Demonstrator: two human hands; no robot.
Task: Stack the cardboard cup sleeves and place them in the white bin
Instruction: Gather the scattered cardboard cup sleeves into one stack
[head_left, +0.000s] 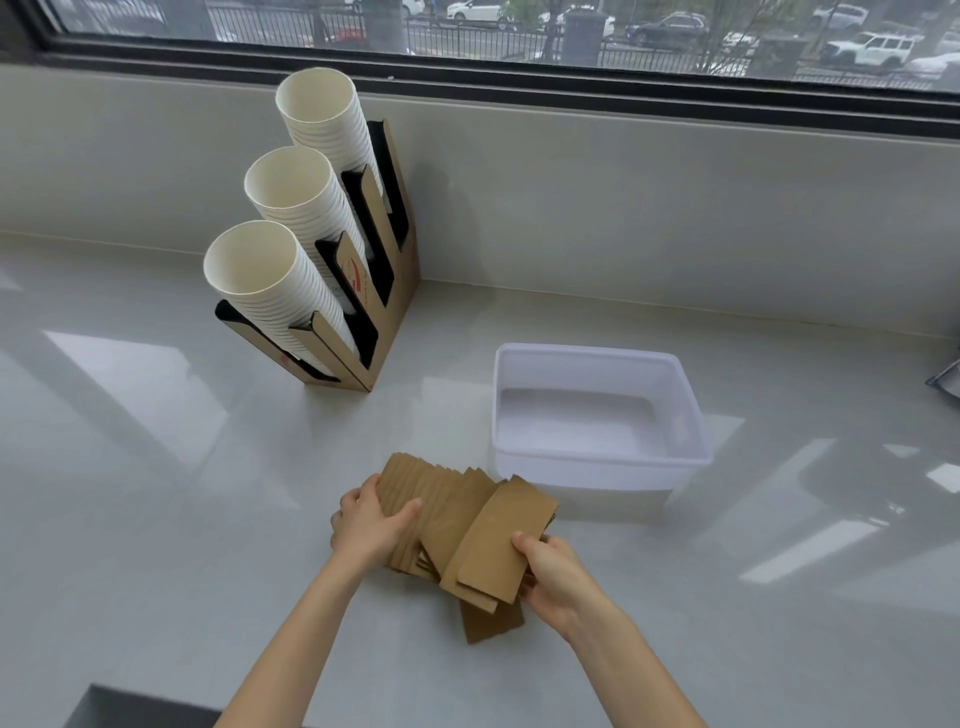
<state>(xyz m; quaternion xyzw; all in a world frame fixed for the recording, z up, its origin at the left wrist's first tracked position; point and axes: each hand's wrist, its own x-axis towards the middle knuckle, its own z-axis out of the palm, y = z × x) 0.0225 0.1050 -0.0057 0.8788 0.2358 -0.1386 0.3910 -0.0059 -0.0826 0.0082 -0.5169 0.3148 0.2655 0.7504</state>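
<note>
Sleeves: the cardboard cup sleeves are lying fanned and uneven on the surface, just in front of the white bin.
Left hand: it is pressing the fan's far-from-bin edge, squaring it.
Right hand: it is pinching the top sleeves' near corner, drawing them together.
Bin: it is standing empty, close by for a short transfer.

Glossy pale counter beneath dark-framed window
</note>
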